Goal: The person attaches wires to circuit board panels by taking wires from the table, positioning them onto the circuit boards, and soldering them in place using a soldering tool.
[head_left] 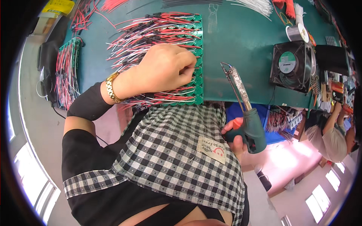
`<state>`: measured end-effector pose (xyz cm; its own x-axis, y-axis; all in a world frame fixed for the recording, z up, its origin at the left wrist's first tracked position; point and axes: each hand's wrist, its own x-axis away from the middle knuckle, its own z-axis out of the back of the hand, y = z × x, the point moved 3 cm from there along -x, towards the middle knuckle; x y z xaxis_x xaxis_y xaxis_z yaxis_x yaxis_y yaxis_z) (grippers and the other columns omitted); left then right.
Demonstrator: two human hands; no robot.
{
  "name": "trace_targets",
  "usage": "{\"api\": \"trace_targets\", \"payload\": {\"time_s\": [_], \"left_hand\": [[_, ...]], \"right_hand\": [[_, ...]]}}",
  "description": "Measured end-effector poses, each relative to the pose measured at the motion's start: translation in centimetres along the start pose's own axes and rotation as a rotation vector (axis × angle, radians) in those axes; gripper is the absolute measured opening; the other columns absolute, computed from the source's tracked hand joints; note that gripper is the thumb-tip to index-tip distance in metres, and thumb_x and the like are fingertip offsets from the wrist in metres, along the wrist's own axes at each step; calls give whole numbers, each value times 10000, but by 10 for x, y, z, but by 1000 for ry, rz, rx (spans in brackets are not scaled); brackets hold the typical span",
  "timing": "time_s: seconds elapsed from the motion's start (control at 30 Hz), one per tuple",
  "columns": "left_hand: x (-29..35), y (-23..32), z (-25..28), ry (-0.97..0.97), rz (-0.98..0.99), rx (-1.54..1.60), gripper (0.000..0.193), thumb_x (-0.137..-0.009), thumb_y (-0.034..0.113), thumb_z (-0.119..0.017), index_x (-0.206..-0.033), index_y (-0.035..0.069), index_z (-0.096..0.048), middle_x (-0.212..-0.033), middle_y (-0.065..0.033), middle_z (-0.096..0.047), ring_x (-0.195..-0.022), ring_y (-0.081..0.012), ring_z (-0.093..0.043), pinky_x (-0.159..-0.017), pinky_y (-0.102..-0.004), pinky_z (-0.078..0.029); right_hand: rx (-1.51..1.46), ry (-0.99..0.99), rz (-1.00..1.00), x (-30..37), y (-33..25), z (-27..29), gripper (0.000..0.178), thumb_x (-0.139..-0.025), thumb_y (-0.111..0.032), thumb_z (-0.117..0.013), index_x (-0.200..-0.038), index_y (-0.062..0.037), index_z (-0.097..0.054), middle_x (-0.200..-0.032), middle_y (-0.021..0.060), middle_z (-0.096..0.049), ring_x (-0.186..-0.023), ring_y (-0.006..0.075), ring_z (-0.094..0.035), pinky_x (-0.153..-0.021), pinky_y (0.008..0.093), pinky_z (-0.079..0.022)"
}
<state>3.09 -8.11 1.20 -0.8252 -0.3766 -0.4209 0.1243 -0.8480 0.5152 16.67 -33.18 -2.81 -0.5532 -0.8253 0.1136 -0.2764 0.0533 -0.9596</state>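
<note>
A panel of small round green circuit boards [198, 98] lies near the table's front edge, with rows of red, white and black wires [151, 34] running leftward from it. Over these wires is my left hand [166, 67], its fingers curled closed at the panel; whatever is between the fingertips is hidden. My right hand [236, 143] grips a soldering gun [253, 130] with a dark green body and an orange trigger. The gun's metal barrel points up, and its thin tip stands right of the panel, apart from it.
Another wired panel [68, 71] lies at the left of the green table [237, 41]. On the right stand a black fan [290, 66] and a solder spool [296, 33]. Loose wires [252, 5] lie along the back. Beyond the blue bin [275, 138], another person's arm [330, 120] shows.
</note>
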Motion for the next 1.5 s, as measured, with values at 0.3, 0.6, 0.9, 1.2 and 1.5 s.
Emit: {"api": "trace_targets", "payload": {"time_s": [0.3, 0.6, 0.9, 1.2, 1.5], "left_hand": [[3, 1, -10, -8, 3, -72, 136, -613, 10, -652, -697, 64, -560, -566, -27, -529, -496, -210, -537, -476, -312, -423], [3, -1, -10, 0, -6, -67, 138, -614, 11, -655, -696, 69, -562, -554, -22, -523, -484, -206, -535, -474, -308, -424], [3, -2, -10, 8, 2, -70, 134, -618, 13, -659, -683, 74, -558, -541, -21, -511, -478, -202, -528, -457, -307, -421], [4, -2, -13, -3, 10, -81, 134, -623, 16, -660, -681, 74, -553, -554, -29, -511, -498, -208, -533, -468, -315, -419], [1, -1, -14, -18, -47, -34, 132, -628, 22, -665, -680, 70, -553, -556, -30, -503, -509, -217, -532, -480, -322, -419]], "right_hand": [[266, -127, -2, 2, -8, -5, 297, -778, -221, -661, -944, 22, -622, -881, 96, -621, -795, 185, -580, -704, 285, -458], [462, -187, 56, -6, -12, -7, 251, -764, -215, -679, -881, 4, -645, -848, 103, -650, -749, 218, -610, -676, 301, -479], [444, -395, 67, -9, -19, 1, 363, -854, -185, -637, -1118, 19, -495, -950, 132, -575, -831, 158, -523, -728, 259, -420], [484, -446, 1, -14, -32, -2, 340, -881, -197, -599, -1111, 33, -502, -975, 87, -559, -841, 132, -528, -773, 238, -418], [460, -494, -11, -8, -21, -3, 369, -852, -142, -621, -1151, 26, -483, -996, 118, -565, -864, 155, -533, -775, 260, -424]]}}
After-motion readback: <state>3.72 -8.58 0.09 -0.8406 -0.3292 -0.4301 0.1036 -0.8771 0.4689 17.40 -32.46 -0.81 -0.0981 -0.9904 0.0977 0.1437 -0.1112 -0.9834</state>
